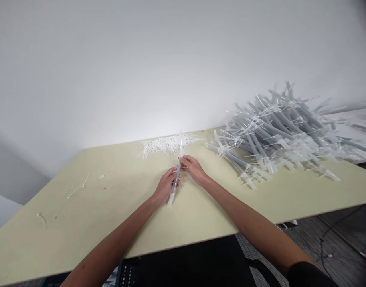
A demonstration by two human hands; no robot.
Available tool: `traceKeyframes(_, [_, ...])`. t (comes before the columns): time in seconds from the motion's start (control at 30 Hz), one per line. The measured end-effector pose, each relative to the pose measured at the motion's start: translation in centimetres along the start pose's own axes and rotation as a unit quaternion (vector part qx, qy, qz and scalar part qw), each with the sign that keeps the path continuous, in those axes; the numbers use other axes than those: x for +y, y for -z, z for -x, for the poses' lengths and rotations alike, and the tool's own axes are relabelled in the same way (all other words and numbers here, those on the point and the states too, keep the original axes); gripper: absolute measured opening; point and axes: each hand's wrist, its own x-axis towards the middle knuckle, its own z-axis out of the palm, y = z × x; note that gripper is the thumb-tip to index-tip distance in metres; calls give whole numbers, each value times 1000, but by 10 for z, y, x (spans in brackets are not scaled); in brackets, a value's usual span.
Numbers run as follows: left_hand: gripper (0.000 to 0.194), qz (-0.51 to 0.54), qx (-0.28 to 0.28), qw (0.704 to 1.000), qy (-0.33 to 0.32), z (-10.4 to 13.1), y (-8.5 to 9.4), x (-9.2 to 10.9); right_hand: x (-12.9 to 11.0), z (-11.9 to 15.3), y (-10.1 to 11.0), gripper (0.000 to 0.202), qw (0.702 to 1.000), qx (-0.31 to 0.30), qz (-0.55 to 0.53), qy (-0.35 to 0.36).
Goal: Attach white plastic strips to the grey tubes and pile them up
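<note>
A translucent grey tube point(177, 175) with clear ends stands tilted over the middle of the table. My left hand point(166, 186) is closed around its lower half, fingers wrapped behind it. Higher up, my right hand point(192, 168) pinches the tube from the right side, near where the grey part meets the clear upper end. Just behind the tube's top lies a heap of white cable ties point(165, 145); the tube overlaps its right part in view.
A large pile of similar grey tubes with ties point(272, 131) covers the right side of the pale yellow table point(111, 223). Some loose ties point(78, 189) and small scraps lie at the left. A white wall point(141, 71) stands behind.
</note>
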Motion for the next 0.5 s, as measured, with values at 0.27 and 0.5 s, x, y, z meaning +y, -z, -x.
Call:
traceKeyframes(0.27, [43, -75, -7, 997, -11, 3, 16, 16, 4, 2, -2, 32, 999, -29, 16, 25])
traceKeyframes(0.5, [30, -157, 205, 960, -106, 66, 41, 42, 1, 19, -16, 34, 979, -156, 119, 52])
